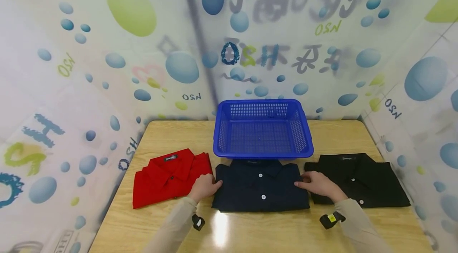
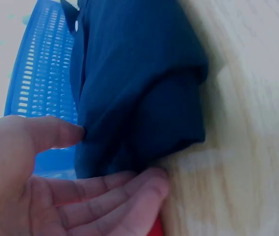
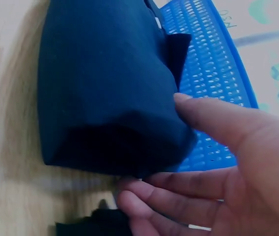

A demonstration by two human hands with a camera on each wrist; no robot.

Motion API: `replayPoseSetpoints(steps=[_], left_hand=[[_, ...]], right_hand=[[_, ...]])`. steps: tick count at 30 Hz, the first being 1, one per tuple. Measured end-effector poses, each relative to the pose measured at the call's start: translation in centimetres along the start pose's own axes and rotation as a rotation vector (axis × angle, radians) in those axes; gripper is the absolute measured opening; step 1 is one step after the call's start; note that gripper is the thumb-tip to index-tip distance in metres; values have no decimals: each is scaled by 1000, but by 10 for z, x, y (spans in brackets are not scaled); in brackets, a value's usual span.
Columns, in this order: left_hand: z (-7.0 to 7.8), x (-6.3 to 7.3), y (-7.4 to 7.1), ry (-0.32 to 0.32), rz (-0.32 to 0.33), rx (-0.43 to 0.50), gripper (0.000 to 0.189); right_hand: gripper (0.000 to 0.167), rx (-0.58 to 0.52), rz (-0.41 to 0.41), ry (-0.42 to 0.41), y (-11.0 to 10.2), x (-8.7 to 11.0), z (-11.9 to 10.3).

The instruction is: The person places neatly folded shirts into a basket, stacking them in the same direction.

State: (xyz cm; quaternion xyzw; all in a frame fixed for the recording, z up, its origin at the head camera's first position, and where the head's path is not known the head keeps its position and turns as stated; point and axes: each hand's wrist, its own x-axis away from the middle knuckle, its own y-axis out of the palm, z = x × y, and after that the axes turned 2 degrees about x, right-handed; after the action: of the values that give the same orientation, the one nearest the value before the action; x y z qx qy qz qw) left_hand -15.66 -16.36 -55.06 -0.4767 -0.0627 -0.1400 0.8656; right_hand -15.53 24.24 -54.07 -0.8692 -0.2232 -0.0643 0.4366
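Observation:
A folded navy shirt [image 1: 250, 185] with white buttons lies in the middle of the wooden table, its collar toward the basket. At its left end, my left hand [image 1: 204, 186] holds the side edge, thumb against the upper fabric and fingers along the fold. My right hand [image 1: 319, 184] has the opposite end between thumb and fingers. The left wrist view shows the left thumb [image 2: 56, 132] touching the shirt's cloth [image 2: 139, 88]. In the right wrist view the right fingers [image 3: 179, 196] are at the lower edge of the shirt [image 3: 110, 78], their grip partly hidden.
Behind the navy shirt stands a blue plastic basket [image 1: 262, 154] with perforated walls and nothing inside. A folded red shirt [image 1: 161, 185] is close by the left hand. To the right lies a folded black shirt [image 1: 372, 185]. Patterned wall sheets [image 1: 161, 86] surround the table [image 1: 272, 233].

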Motion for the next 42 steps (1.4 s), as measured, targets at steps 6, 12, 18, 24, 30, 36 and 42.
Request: replayPoseSetpoints(steps=[6, 12, 18, 24, 30, 36, 42], left_hand=[[5, 1, 4, -18, -24, 47, 37], [13, 3, 5, -41, -82, 86, 46], [17, 6, 7, -40, -110, 167, 48], [12, 4, 9, -27, -143, 197, 56], [11, 3, 10, -85, -174, 335, 69], [12, 2, 10, -100, -163, 458, 73], [12, 0, 9, -61, -171, 525, 72]], right_hand=[[60, -7, -6, 59, 7, -3, -1], [49, -16, 11, 67, 14, -5, -7], [49, -28, 57, 48, 23, -4, -6], [54, -120, 95, 77, 27, -7, -2], [70, -460, 51, 104, 30, -6, 3], [77, -556, -23, -26, 32, -4, 7], [74, -582, -30, -29, 29, -2, 9]])
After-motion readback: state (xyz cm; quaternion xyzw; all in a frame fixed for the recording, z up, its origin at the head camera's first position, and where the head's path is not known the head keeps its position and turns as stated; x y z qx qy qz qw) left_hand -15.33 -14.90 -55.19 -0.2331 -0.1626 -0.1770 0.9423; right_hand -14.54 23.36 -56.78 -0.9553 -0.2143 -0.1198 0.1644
